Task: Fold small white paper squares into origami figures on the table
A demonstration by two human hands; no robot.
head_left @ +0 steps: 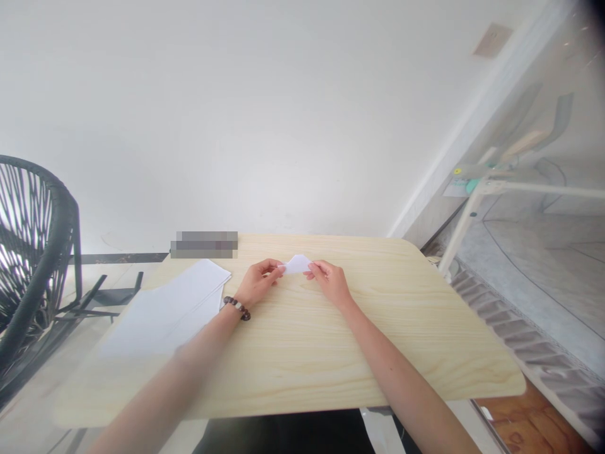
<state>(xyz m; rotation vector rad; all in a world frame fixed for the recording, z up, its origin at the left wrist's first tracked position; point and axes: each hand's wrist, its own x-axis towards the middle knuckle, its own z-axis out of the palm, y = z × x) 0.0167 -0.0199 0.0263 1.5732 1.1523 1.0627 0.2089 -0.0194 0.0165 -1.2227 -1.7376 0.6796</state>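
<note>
A small piece of folded white paper (297, 264) is stretched between my two hands, over the far half of the wooden table (378, 353). Its top is peaked and its lower edge looks roughly straight. My left hand (259, 280), with a dark beaded bracelet (237, 307) at the wrist, pinches the paper's left end between thumb and fingers. On the opposite end, my right hand (329, 280) grips the paper the same way. Whether the paper touches the tabletop I cannot tell.
Loose white sheets (165, 309) lie on the table's left side, partly under my left forearm. A blurred-out object (204, 245) sits at the far left edge. A dark woven chair (61, 214) stands left, a white metal frame (466, 227) right, and a wall (283, 126) behind.
</note>
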